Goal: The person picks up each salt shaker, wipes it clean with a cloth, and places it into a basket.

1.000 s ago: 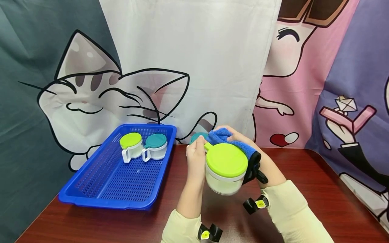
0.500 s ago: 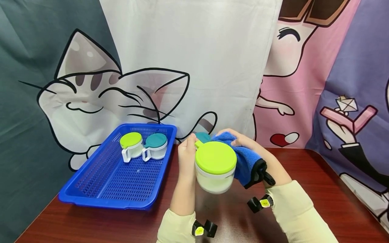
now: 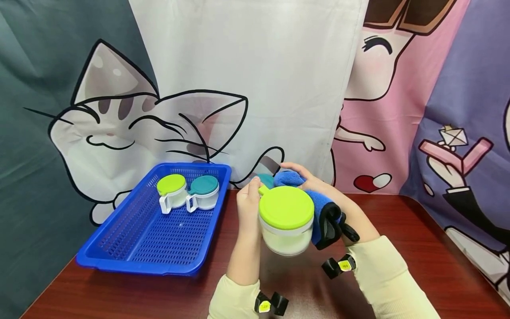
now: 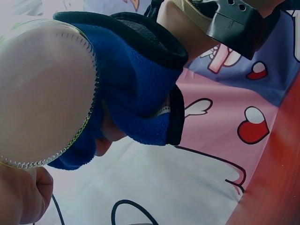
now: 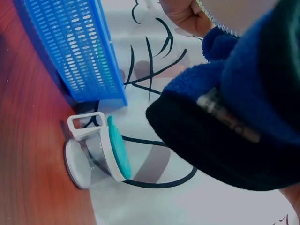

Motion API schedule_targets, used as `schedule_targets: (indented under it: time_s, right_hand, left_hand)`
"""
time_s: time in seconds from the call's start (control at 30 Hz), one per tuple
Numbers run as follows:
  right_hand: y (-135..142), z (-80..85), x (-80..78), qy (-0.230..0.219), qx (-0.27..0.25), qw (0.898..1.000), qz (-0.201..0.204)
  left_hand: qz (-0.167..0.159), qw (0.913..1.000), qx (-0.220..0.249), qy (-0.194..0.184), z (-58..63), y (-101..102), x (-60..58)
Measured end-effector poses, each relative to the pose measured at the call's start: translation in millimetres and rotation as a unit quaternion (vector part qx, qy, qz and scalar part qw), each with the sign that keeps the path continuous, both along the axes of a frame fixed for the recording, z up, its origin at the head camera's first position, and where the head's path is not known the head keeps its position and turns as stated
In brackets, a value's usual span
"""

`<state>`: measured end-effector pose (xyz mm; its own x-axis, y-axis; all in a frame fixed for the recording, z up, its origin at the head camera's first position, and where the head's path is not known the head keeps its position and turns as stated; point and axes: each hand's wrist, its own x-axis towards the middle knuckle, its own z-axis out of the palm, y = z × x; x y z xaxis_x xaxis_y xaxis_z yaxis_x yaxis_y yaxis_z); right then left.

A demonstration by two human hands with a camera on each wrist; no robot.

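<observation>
A clear jar with a lime-green lid (image 3: 286, 208) is held up above the table by my left hand (image 3: 249, 206), whose fingers curl at its handle side. The left wrist view shows the jar's round clear base (image 4: 44, 93) close up. My right hand (image 3: 312, 180) grips a blue cloth (image 3: 320, 204) with black edging and holds it against the jar's far right side. In the right wrist view the cloth (image 5: 225, 98) covers much of the right side and hides most of the right fingers.
A blue perforated basket (image 3: 93, 259) stands at left. Inside sit a green-lidded jar (image 3: 172, 190) and a teal-lidded jar (image 3: 204, 191), both with white handles. Another teal-lidded jar (image 5: 101, 152) stands on the table (image 3: 119, 297) behind my hands. A printed cloth backdrop (image 3: 255, 66) hangs behind.
The green-lidded jar and left hand have shifted left, then slightly back right. The cloth has bunched closer against the jar's side, moving with my right hand.
</observation>
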<state>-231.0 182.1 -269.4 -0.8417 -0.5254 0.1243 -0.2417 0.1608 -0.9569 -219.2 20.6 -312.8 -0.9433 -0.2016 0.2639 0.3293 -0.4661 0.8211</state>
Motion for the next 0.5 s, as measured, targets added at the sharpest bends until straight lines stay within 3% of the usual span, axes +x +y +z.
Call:
schedule_targets:
  time_s: [0.1,0.2,0.37,0.5]
  right_hand:
    - [3,0.3,7.7,-0.004,0.006,1.0,-0.006]
    - [7,-3.5,9.2,0.028,-0.005,0.999,0.023]
    - [6,-6.3,-0.3,0.061,-0.01,0.998,0.033]
    - [-1,-2.2,-4.4,0.044,-0.023,0.999,0.021]
  left_hand:
    - [-0.003,1.0,0.002,-0.004,1.8,-3,0.5]
    - [-0.006,1.0,0.001,-0.004,2.2,-6,0.7]
    - [0.0,0.9999,-0.007,0.011,1.2,-4,0.1]
    - [0.014,0.9996,-0.011,0.02,0.3,2,1.8]
